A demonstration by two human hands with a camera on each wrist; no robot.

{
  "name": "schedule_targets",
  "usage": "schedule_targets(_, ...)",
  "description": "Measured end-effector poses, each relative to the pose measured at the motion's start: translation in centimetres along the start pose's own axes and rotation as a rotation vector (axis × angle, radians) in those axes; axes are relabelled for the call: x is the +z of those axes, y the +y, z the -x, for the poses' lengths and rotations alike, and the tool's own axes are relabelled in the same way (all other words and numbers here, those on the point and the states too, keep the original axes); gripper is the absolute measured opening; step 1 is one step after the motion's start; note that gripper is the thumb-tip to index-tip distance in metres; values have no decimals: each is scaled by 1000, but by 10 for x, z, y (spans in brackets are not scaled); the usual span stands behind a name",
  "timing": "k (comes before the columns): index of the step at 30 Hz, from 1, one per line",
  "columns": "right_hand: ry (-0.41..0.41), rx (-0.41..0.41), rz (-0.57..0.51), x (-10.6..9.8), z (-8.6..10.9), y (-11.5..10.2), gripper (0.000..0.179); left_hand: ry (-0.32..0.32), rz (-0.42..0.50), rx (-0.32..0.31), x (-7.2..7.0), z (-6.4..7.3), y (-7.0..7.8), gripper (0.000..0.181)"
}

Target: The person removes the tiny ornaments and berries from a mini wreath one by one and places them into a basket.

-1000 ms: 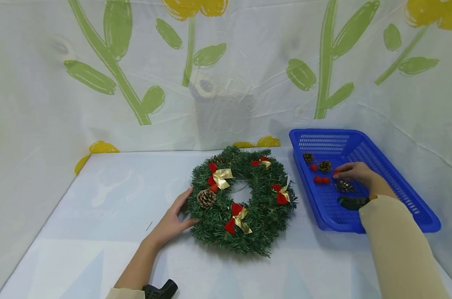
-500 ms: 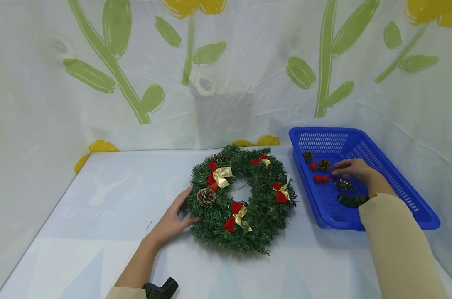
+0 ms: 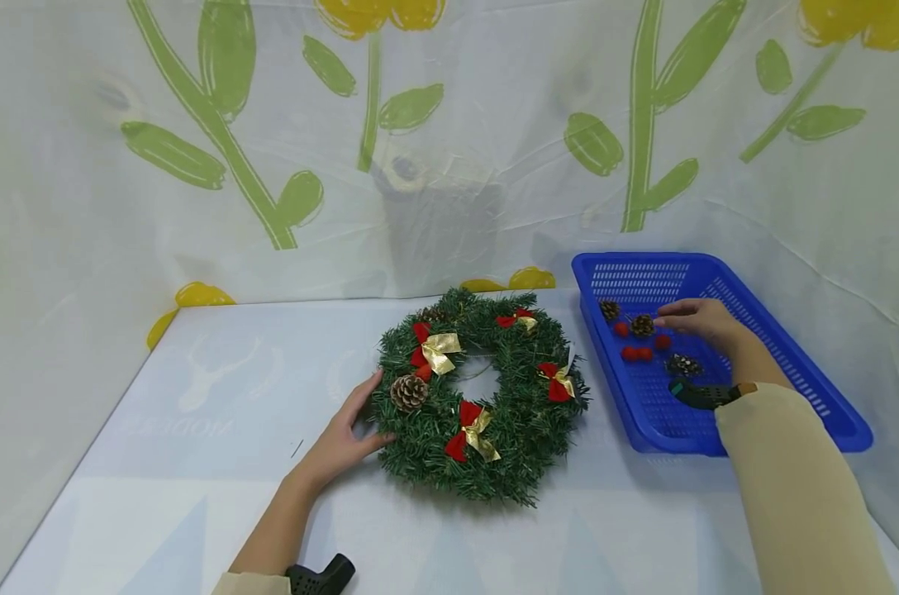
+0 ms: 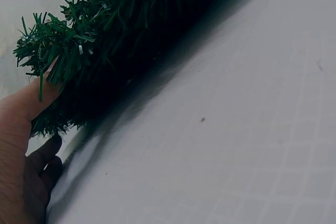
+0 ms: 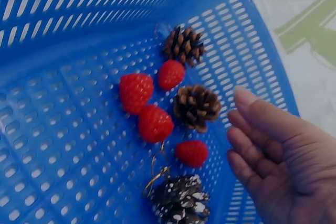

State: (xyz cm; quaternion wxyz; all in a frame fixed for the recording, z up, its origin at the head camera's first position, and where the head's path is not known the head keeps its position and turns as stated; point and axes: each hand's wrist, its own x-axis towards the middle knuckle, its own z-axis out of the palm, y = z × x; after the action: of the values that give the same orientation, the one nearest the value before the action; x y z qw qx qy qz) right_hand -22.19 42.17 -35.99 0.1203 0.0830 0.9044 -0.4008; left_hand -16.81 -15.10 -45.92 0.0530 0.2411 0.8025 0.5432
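Observation:
My left hand rests against the left edge of a green Christmas wreath, its thumb and fingers spread apart along the foliage. The left wrist view shows the thumb at the wreath's needles and the other fingers lower down. Over the blue basket, my right hand hovers with nothing in its fingers, fingertips beside a brown pine cone. Near it lie a single red berry, a pair of red berries, another berry and a second brown pine cone.
A white-tipped pine cone with a gold loop lies in the basket. The wreath bears red and gold bows and a pine cone. A flower-printed curtain hangs behind the white table.
My right hand has moved away from the red berry at its fingertips, which now lies uncovered in the basket, and farther back toward the brown pine cone. The left hand stays at the wreath.

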Motion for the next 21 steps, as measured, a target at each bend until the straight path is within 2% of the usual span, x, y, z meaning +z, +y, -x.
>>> schedule_targets(5,72,-35,-53,-1,1,-10,75,-3,-2,6,0,0,1,90)
schedule_targets(11,167,-115,-87,-2,0,-18,71,-2,-12,5,-1,0,1,89)
schedule_targets(21,171,-175,-115,-3,0,-37,63,0,0,10,0,0,-1,90)
